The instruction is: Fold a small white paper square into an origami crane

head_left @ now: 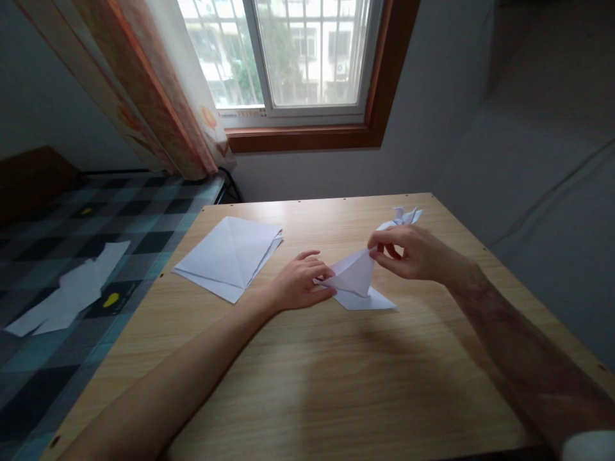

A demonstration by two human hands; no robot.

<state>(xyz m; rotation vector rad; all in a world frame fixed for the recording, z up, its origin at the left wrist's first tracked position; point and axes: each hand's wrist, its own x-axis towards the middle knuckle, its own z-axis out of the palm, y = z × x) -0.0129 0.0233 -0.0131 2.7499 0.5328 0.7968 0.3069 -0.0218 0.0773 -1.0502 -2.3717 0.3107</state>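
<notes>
A partly folded sheet of white paper (pixel 354 275) lies on the table between my two hands. My left hand (pixel 307 280) grips its narrow left end, thumb below and fingers over the top. With thumb and forefinger, my right hand (pixel 406 253) pinches the upper right corner of a flap and holds it raised off the layer beneath. The lower layer spreads flat toward the right in a point. Just behind my right hand sit folded paper figures (pixel 406 216), partly hidden by that hand.
A stack of square white sheets (pixel 228 253) lies at the table's left. The wooden table (pixel 288 384) stands beside a bed with a checked cover (pixel 29 269), where paper scraps (pixel 79 285) lie. Behind are a window (pixel 312 57) and a curtain (pixel 158 96).
</notes>
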